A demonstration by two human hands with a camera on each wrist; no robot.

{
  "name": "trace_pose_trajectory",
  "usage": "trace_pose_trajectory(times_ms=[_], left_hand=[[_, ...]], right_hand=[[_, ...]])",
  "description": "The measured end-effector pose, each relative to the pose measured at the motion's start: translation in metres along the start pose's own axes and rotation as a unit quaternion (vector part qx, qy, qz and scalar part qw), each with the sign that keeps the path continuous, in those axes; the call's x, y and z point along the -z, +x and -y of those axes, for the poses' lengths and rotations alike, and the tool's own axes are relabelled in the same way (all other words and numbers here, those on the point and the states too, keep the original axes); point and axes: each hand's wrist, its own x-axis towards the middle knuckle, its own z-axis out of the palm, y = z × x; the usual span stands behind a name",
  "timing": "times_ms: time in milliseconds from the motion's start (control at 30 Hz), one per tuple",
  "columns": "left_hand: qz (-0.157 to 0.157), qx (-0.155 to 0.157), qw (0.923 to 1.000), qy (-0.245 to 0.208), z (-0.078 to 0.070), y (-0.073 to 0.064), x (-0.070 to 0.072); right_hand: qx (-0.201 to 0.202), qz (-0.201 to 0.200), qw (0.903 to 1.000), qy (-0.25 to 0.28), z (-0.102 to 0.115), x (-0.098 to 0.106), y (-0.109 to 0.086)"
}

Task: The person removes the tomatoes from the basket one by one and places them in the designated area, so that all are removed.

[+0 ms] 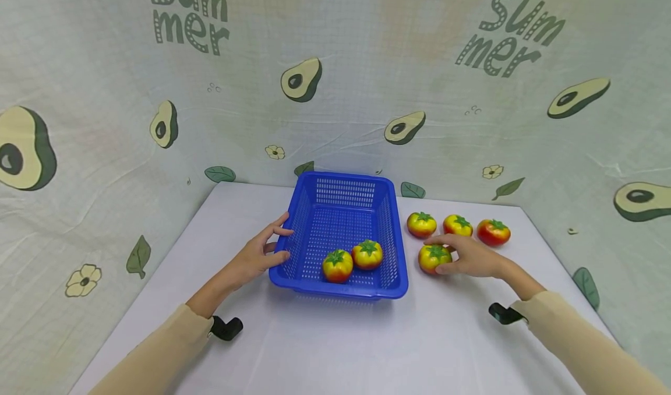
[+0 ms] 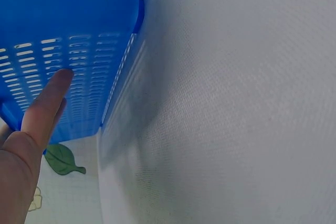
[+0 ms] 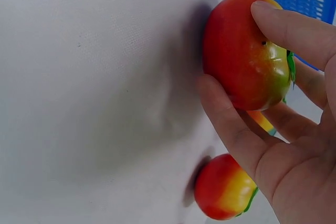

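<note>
A blue plastic basket [image 1: 338, 290] stands on the white table with two red-and-yellow tomatoes inside, a left one [image 1: 338, 266] and a right one [image 1: 367, 254]. At the basket's left side is my left hand [image 1: 258, 254], fingers spread and fairly straight. In the left wrist view a finger [image 2: 50, 103] lies against the slotted basket wall [image 2: 79, 87]. To the right of the basket, my right hand [image 1: 470, 256] grips a tomato [image 1: 433, 259] between thumb and fingers. The right wrist view shows this tomato [image 3: 239, 51] close over the table, its green leafy top toward the palm.
Behind the right hand, three more tomatoes form a row: one nearest the basket [image 1: 421, 225], a middle one [image 1: 458, 225] partly behind the hand, and a redder one [image 1: 493, 232] at right. A cloth with avocado prints [image 1: 346, 92] hangs around the table's back and sides.
</note>
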Motion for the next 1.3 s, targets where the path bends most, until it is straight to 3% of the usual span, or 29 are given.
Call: trace_pose_trajectory(times_ms=[700,1300], left_hand=[[0.001,0.000,1.0000,-0.002,0.0015,0.0004,0.0002],[0.005,-0.004,0.9999,-0.009,0.0002,0.0002,0.0009]], right_hand=[[-0.010,0.012,0.9998,0.012,-0.0040,-0.0020,0.0007],[0.006,0.025,0.9992,0.031,-0.0028,-0.0020,0.0012]])
